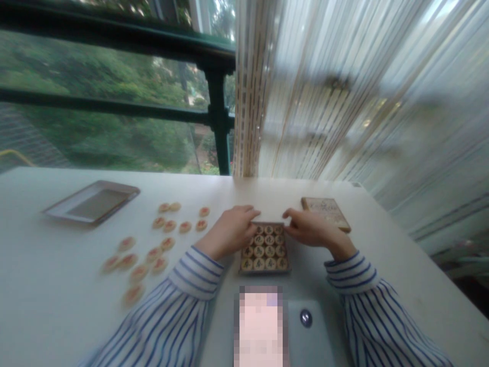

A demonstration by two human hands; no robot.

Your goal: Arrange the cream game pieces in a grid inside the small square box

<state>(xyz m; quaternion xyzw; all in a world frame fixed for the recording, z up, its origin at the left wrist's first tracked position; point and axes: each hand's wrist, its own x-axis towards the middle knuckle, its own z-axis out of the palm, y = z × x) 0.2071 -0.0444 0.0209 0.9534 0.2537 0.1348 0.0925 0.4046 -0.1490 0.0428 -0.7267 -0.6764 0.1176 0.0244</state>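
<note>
A small shallow tray (265,272) lies in front of me, filled with rows of round Chinese chess pieces (270,250) marked in black. My left hand (229,232) rests at its far left corner, fingers bent over the edge. At the far right corner my right hand (311,227) curls its fingers against the rim. Both hands appear to grip the tray from opposite sides, though some fingertips are hidden. Left of my left hand, several loose red-marked pieces (159,264) are scattered on the white table (57,275).
A second shallow tray (95,204), with nothing in it, stands at the far left. Beyond my right hand lies a flat box or lid (326,211) with dark markings. A blurred-out pink rectangle (262,326) and a dark oval button (306,318) are near me. Green railings (217,102) stand behind.
</note>
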